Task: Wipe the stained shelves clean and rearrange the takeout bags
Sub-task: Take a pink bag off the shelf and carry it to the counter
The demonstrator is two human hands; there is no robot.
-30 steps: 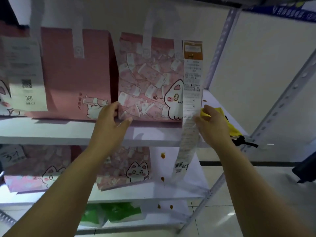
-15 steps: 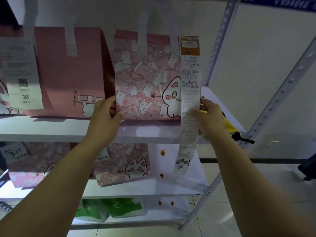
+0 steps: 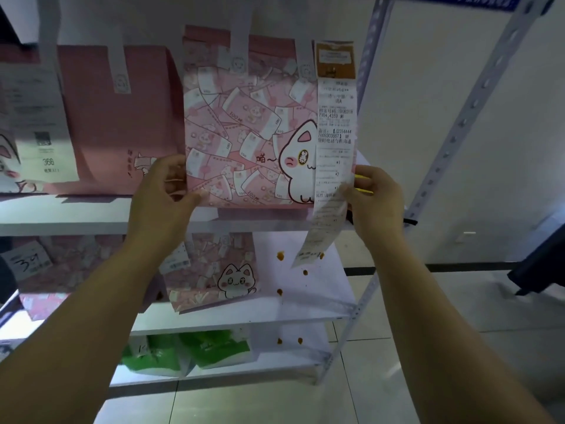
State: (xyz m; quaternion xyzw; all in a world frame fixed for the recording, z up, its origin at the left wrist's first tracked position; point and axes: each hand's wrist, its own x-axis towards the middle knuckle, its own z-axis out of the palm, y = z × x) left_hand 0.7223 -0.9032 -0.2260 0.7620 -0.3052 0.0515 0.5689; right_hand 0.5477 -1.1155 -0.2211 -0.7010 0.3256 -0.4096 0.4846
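A pink takeout bag (image 3: pixel 244 130) printed with banknotes and a white cat stands at the right end of the upper shelf (image 3: pixel 61 214). My left hand (image 3: pixel 165 194) grips its lower left corner. My right hand (image 3: pixel 374 197) grips its lower right corner, over the long receipt (image 3: pixel 334 142) that hangs down the bag's right side. A bit of yellow cloth (image 3: pixel 363 177) shows behind my right fingers. Brown stains (image 3: pixel 279 256) dot the bare right part of the middle shelf (image 3: pixel 305 304), and more stains (image 3: pixel 299 341) mark the bottom shelf.
A plain pink bag (image 3: pixel 122 123) stands left of the held one, with another receipt (image 3: pixel 36 127) further left. The middle shelf holds a smaller cat bag (image 3: pixel 214 270) and a bag tagged 3-9 (image 3: pixel 27 261). Green bags (image 3: pixel 189 350) sit on the bottom shelf. Metal uprights (image 3: pixel 458 123) frame the right side.
Both hands closed in on the cat bag's lower corners, and the bag now looks larger and closer in view. The yellow cloth is now mostly hidden behind my right hand.
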